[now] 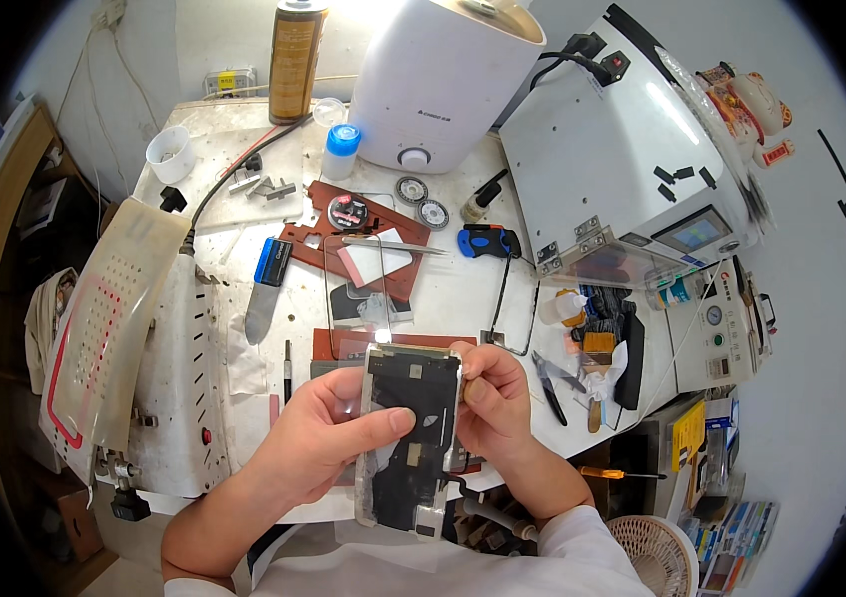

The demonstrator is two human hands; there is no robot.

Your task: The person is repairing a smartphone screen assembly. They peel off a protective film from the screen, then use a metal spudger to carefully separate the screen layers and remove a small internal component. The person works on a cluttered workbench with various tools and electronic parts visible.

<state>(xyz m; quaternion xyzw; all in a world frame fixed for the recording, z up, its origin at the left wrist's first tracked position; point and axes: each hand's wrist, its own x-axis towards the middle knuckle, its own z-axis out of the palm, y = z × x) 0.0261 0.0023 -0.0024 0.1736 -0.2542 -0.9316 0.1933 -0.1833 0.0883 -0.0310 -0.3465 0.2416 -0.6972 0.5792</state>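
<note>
Above the table's near edge I hold a phone screen assembly [395, 488], its black backing facing me and pale tabs and a thin flex cable showing. My left hand [328, 423] grips it from the left, thumb lying across the backing and fingers behind. At the upper right edge my right hand [497, 393] has thumb and fingertips pinched together against the frame. Something small and brownish shows between those fingertips, too small to name. Under the panel lies a reddish-brown mat [328, 344], partly hidden by my hands.
A white machine [179, 368] with a raised cover stands left. A spatula [262, 313], a brown board [398, 274] and a blue-black tool [487, 240] lie ahead. At the back are a white humidifier [433, 99] and a spray can [295, 70]. Right are pliers [548, 386] and a large white box machine [612, 149].
</note>
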